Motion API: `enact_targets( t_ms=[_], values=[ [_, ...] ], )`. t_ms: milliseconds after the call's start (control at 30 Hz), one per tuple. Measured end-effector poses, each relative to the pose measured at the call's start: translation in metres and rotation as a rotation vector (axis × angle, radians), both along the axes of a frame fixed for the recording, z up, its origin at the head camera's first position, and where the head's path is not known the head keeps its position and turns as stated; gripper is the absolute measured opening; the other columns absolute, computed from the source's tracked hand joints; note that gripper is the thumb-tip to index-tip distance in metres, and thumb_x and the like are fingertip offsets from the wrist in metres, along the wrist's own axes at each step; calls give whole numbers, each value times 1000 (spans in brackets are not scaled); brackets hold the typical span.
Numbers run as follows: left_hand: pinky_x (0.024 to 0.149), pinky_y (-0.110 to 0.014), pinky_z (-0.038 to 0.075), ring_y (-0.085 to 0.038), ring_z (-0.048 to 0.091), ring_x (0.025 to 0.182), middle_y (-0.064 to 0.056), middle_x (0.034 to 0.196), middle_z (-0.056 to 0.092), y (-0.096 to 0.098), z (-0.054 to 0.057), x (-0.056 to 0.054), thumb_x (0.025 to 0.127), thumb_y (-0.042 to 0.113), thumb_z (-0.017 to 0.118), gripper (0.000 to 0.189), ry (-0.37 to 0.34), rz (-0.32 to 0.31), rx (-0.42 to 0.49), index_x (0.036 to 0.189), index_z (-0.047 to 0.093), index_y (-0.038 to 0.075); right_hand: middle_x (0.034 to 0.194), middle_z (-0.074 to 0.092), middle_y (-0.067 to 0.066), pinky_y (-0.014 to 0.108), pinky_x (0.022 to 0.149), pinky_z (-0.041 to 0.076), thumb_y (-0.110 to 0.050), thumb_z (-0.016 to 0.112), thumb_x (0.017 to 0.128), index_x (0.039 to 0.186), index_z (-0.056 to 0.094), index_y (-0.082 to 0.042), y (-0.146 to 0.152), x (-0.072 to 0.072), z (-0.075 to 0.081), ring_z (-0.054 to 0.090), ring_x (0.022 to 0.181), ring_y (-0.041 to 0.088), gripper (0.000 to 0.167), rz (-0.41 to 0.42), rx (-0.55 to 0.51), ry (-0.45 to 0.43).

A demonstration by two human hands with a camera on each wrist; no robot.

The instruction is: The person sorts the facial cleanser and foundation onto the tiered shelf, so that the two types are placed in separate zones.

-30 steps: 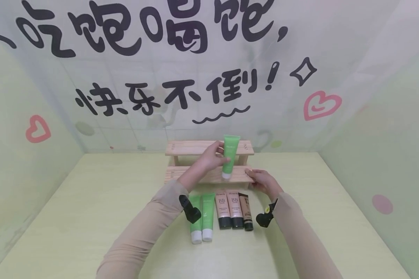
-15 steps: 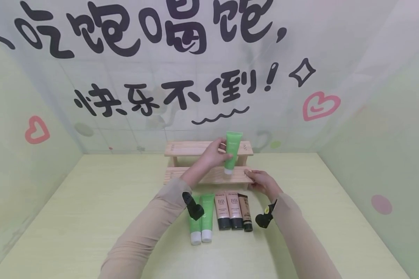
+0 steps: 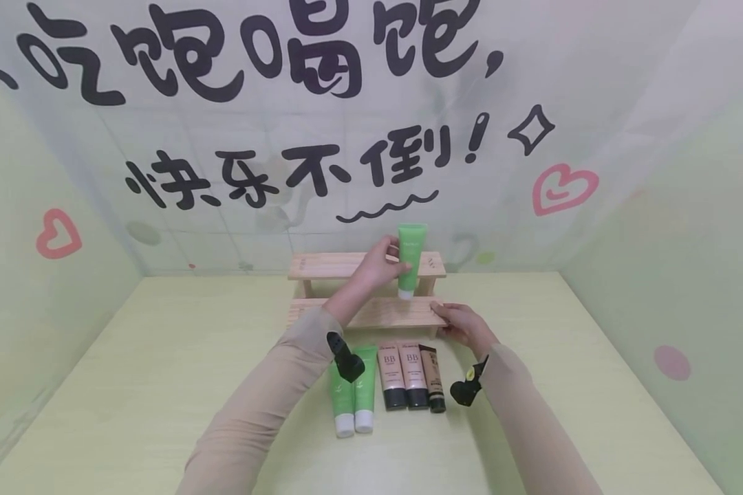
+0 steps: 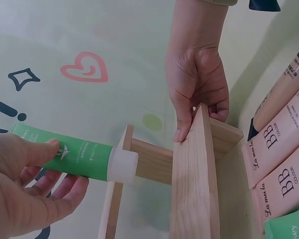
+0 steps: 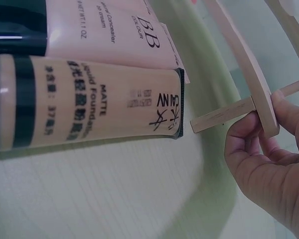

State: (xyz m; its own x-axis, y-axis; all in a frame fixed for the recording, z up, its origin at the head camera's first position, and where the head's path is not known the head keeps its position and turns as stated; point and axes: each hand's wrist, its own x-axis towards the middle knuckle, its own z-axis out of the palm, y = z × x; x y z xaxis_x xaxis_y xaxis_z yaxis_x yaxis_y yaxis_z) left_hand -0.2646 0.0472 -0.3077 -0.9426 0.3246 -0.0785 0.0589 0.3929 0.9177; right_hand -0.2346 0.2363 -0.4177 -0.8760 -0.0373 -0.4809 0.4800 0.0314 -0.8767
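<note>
A green squeeze tube [image 3: 411, 256] with a white cap pointing down is held in my left hand [image 3: 379, 267], thumb on one side and fingers on the other. It is in front of the upper tier of a two-step wooden rack [image 3: 396, 313], its cap above the lower tier in the head view. My right hand [image 3: 467, 323] grips the right end of the rack's lower shelf, thumb on top and fingers curled beneath, as the right wrist view also shows around the wooden board [image 5: 266, 114]. In the left wrist view the tube [image 4: 84, 158] lies sideways between thumb and fingers.
In front of the rack lie two more green tubes [image 3: 364, 392], partly behind my left wrist camera, two pink BB cream tubes [image 3: 413, 371] with black caps, and a smaller tan liquid foundation tube [image 3: 433, 378]. A printed backdrop [image 3: 254, 124] stands behind the rack.
My left hand has raised the green tube a little, from before the lower shelf toward the upper one. My right hand keeps its grip on the rack; the head view has shifted slightly.
</note>
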Motion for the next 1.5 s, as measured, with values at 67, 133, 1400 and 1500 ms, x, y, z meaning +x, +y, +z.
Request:
enact_targets(
  t_ms=[67, 133, 1400, 1500],
  values=[
    [89, -33, 52, -26, 56, 109, -10, 120, 52, 1, 0, -2, 83, 10, 63, 50, -2, 3, 9, 128, 41, 9, 79, 53, -1, 18, 58, 40, -26, 44, 96, 133, 35, 9, -1, 0, 1, 48, 67, 7, 51, -9, -3, -2],
    [88, -32, 53, -27, 56, 109, -11, 120, 52, 2, 0, -4, 83, 9, 63, 50, 2, 7, 15, 128, 41, 8, 79, 53, -1, 18, 58, 40, -25, 44, 96, 133, 34, 9, -1, 0, 1, 47, 67, 7, 52, -10, -10, -2],
    [97, -34, 47, -28, 55, 112, -13, 122, 52, 15, 3, -27, 85, 9, 60, 46, 114, 28, 64, 126, 40, 6, 81, 54, -1, 17, 59, 39, -24, 44, 96, 133, 34, 11, -1, 3, -3, 48, 69, 6, 52, -35, -39, 30],
    [97, -34, 47, -28, 55, 112, -13, 122, 52, 16, -1, -30, 85, 9, 60, 45, 129, 23, 68, 126, 40, 7, 81, 54, 0, 17, 59, 39, -24, 43, 97, 134, 33, 11, -1, 4, -2, 48, 69, 6, 52, -29, -36, 27]
  ],
)
